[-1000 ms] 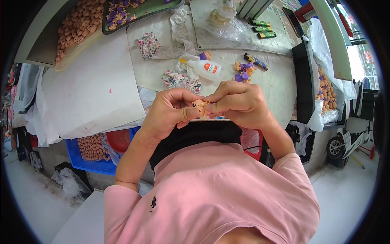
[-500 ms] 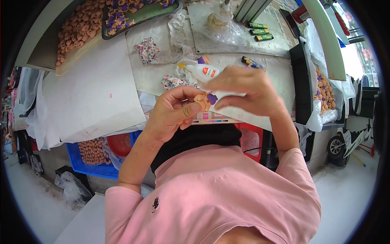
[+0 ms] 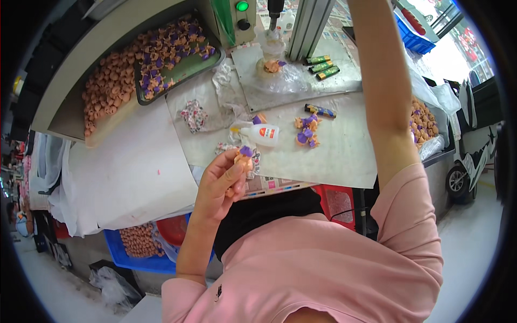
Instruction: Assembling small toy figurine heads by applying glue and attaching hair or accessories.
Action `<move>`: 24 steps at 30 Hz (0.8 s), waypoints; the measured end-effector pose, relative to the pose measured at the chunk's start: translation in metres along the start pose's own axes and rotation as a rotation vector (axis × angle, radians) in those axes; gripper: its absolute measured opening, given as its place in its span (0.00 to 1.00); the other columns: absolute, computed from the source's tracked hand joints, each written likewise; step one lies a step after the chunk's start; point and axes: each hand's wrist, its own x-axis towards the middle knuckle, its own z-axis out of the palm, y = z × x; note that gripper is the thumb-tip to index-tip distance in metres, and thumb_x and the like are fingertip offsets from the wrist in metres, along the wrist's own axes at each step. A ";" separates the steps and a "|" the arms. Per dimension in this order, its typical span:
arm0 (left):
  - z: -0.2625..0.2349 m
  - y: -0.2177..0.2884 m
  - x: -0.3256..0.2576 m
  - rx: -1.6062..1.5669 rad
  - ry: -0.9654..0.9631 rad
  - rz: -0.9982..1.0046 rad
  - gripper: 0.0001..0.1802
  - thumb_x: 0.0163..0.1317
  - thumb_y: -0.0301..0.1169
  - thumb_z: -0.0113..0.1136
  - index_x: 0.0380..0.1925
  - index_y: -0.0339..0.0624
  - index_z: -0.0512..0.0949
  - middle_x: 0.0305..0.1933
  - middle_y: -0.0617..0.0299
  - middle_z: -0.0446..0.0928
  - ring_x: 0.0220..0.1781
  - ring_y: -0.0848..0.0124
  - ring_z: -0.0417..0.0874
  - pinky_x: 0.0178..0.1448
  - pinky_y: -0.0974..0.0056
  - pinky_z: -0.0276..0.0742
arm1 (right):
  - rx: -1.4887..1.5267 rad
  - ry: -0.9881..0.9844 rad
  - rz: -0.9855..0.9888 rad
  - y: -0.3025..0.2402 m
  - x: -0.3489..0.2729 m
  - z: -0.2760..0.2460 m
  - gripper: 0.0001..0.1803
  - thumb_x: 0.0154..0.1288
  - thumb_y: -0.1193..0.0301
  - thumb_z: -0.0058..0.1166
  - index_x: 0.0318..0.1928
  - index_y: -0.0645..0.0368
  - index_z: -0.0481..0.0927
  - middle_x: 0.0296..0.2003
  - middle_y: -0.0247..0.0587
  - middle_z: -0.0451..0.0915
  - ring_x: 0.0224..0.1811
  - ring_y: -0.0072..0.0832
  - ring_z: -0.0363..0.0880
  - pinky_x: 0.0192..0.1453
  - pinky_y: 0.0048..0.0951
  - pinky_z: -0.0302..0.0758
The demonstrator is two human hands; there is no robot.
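My left hand (image 3: pixel 215 183) is closed around a small peach-coloured figurine (image 3: pixel 243 161) with a purple top, held over the table's near edge. Its fingers hide the figurine's lower part. My right arm (image 3: pixel 385 81) stretches up past the upper rim of the view, so the right hand cannot be seen. In front of the left hand lies a white squeeze bottle (image 3: pixel 264 134) with a yellow tip. Several peach and purple figurine pieces (image 3: pixel 307 132) lie to the right of the bottle, and one more piece (image 3: pixel 259 118) sits just behind it.
At the far left, a dark tray (image 3: pixel 179 81) carries many purple and peach pieces beside a heap of peach parts (image 3: pixel 110 81). A press with a plastic-wrapped base (image 3: pixel 277 81) stands at the back. Green-and-black cylinders (image 3: pixel 321 65) lie near its metal post (image 3: pixel 309 32). A floral cloth (image 3: pixel 194 116) is crumpled on the table.
My right hand has left the figurine and gone up out of view. The left hand has moved slightly left and down with the figurine. The view has shifted, uncovering pieces on the table.
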 end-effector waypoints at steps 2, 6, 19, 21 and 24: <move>-0.004 0.003 -0.003 -0.018 0.000 0.007 0.14 0.65 0.29 0.58 0.50 0.39 0.73 0.35 0.65 0.77 0.22 0.84 0.68 0.19 0.78 0.63 | -0.001 0.091 -0.034 0.029 -0.030 -0.016 0.17 0.67 0.62 0.55 0.50 0.59 0.82 0.27 0.33 0.81 0.26 0.18 0.76 0.30 0.23 0.74; -0.021 0.016 -0.010 -0.026 0.105 0.031 0.14 0.65 0.29 0.59 0.49 0.40 0.74 0.34 0.65 0.77 0.22 0.83 0.68 0.20 0.77 0.63 | -0.810 -0.053 0.049 0.058 -0.118 -0.045 0.11 0.58 0.70 0.61 0.42 0.59 0.85 0.32 0.43 0.85 0.30 0.26 0.81 0.35 0.27 0.76; -0.003 0.020 0.020 0.027 0.016 0.053 0.14 0.64 0.31 0.60 0.48 0.40 0.74 0.38 0.64 0.79 0.21 0.84 0.68 0.19 0.77 0.63 | -0.199 -0.434 0.441 0.103 -0.215 -0.010 0.14 0.59 0.75 0.61 0.46 0.64 0.82 0.36 0.37 0.83 0.34 0.21 0.80 0.41 0.24 0.76; 0.005 0.029 0.037 0.084 -0.006 0.073 0.14 0.64 0.31 0.60 0.48 0.40 0.74 0.39 0.64 0.79 0.20 0.84 0.68 0.19 0.77 0.62 | -0.096 -0.443 0.614 0.096 -0.217 -0.023 0.14 0.60 0.74 0.61 0.46 0.65 0.81 0.35 0.35 0.83 0.34 0.17 0.78 0.40 0.21 0.75; 0.028 0.045 0.073 0.300 0.057 0.088 0.12 0.64 0.31 0.60 0.45 0.41 0.76 0.38 0.65 0.79 0.19 0.85 0.68 0.17 0.77 0.62 | 0.051 -0.387 0.705 0.089 -0.223 -0.046 0.16 0.60 0.73 0.62 0.47 0.66 0.80 0.33 0.31 0.81 0.33 0.12 0.75 0.38 0.18 0.73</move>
